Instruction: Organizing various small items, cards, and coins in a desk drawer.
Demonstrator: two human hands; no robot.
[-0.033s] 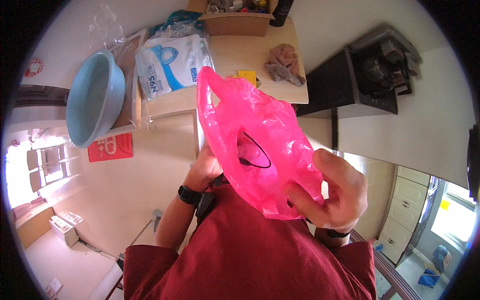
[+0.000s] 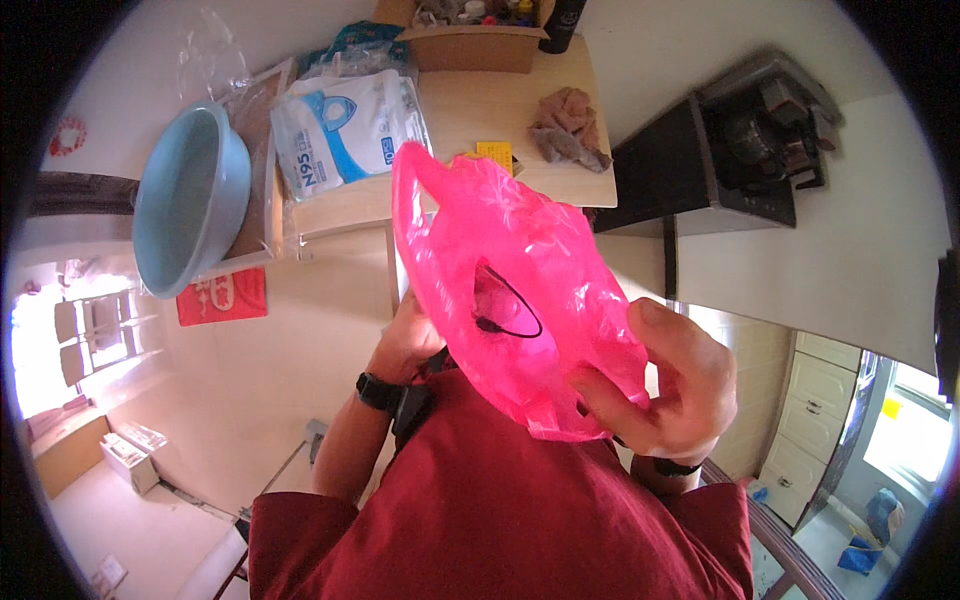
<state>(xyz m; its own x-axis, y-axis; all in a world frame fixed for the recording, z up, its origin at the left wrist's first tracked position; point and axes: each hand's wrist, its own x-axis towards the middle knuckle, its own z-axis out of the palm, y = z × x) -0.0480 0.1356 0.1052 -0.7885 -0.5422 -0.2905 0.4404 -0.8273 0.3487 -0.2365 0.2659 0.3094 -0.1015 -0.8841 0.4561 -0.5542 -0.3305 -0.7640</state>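
Right hand (image 2: 680,385): thumb and fingers pinch the lower right edge of a pink plastic bag (image 2: 565,260). Left hand (image 2: 412,332): at the bag's left side, fingers hidden behind it; cannot tell whether they grip. Bag is up in front of the torso, its upper part overlapping the near edge of the tabletop (image 2: 480,105) in view. A dark thin cord (image 2: 533,312) curves within the bag's opening. Dark watch (image 2: 378,391) on the left wrist.

Tabletop, near edge: small yellow card (image 2: 495,152), just beyond the bag. Right edge: crumpled brownish cloth (image 2: 568,125). Left edge: white-and-blue packet (image 2: 350,130). Far edge: open cardboard box (image 2: 480,50) with assorted small items; black cylinder (image 2: 563,25) just beside it, far right corner. Left of the tabletop: light-blue basin (image 2: 238,175), tilted.
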